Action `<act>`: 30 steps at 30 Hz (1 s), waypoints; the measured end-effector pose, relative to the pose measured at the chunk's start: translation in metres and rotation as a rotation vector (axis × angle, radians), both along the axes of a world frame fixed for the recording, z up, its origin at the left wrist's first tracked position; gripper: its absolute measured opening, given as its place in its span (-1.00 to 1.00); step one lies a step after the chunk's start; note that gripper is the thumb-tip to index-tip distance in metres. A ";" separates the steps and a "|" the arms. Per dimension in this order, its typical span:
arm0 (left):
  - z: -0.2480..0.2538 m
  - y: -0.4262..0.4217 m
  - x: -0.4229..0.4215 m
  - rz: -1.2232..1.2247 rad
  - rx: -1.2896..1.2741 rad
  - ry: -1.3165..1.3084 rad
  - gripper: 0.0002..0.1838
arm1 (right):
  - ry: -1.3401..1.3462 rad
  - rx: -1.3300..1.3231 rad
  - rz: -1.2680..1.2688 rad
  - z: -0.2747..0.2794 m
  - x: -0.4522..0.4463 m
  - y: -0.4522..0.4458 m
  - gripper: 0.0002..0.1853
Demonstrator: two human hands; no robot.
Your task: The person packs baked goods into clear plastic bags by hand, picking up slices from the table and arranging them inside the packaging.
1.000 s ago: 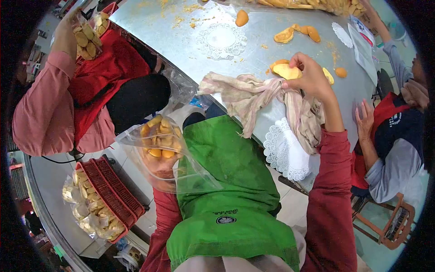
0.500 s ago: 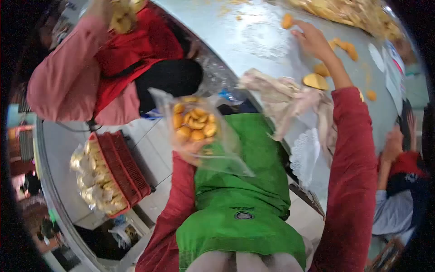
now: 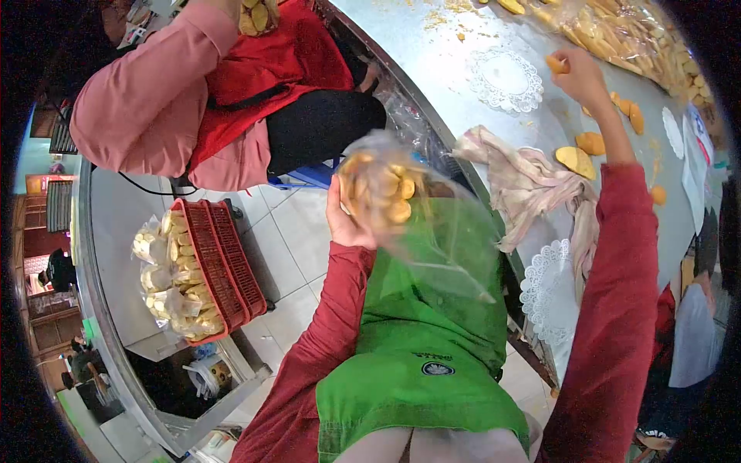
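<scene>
Clear plastic forms the bag [image 3: 400, 202] that we see held by the left hand [image 3: 349, 224], its thumb along one side and its fingers hidden behind; orange pieces lie inside, blurred. We find the right hand [image 3: 583, 79] pinching a small orange piece [image 3: 556, 65] between thumb and fingertips above the table [image 3: 532, 123]. Left of that hand we note a lace doily [image 3: 505, 79]; beyond it, a large bag of slices [image 3: 617, 38]; nearer us than it, a yellow slice [image 3: 575, 163] and a crumpled cloth [image 3: 532, 174]. Left of the left hand stands a red crate [image 3: 224, 262].
</scene>
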State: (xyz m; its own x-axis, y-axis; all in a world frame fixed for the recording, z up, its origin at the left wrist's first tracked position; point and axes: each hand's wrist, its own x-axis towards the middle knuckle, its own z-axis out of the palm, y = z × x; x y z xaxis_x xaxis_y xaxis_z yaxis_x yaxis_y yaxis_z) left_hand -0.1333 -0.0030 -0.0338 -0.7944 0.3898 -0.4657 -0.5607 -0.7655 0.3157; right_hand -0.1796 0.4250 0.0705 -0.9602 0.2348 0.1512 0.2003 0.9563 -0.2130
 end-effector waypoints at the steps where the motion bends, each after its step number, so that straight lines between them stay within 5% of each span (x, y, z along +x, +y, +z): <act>1: -0.003 -0.001 0.000 0.028 -0.058 0.016 -0.41 | 0.169 -0.120 0.006 0.014 0.017 -0.014 -0.65; 3: -0.007 -0.001 0.001 0.090 -0.174 0.047 -0.38 | 0.434 -0.362 -0.049 0.044 0.062 -0.063 -0.69; 5: -0.016 -0.007 0.000 0.129 -0.264 0.038 -0.35 | 0.534 -0.894 -0.110 0.061 0.114 -0.113 -0.77; 7: -0.014 -0.010 0.001 0.132 -0.254 0.051 -0.34 | 0.558 -0.949 -0.175 0.062 0.160 -0.155 -0.80; 11: -0.010 -0.007 0.006 0.111 -0.104 0.056 -0.47 | 0.267 -0.947 -0.110 0.023 0.216 -0.180 -0.78; 17: -0.017 0.015 0.020 0.178 -0.497 0.140 -0.53 | -0.102 -1.960 -0.174 0.006 0.221 -0.205 -0.68; 20: 0.012 0.034 0.039 0.234 -0.544 0.061 -0.59 | -0.309 -2.177 -0.046 -0.005 0.214 -0.207 -0.61; 30: 0.028 0.058 0.071 0.172 -0.578 -0.071 -0.53 | -0.136 -1.976 -0.325 -0.035 0.182 -0.242 -0.63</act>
State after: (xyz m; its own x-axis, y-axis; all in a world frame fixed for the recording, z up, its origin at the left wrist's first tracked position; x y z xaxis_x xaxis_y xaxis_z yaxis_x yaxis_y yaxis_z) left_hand -0.0618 0.0545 -0.0055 -0.7830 -0.0735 -0.6177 -0.4788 -0.5627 0.6739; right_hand 0.0029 0.1832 0.0354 -0.8363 0.0895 -0.5410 0.3875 -0.6016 -0.6985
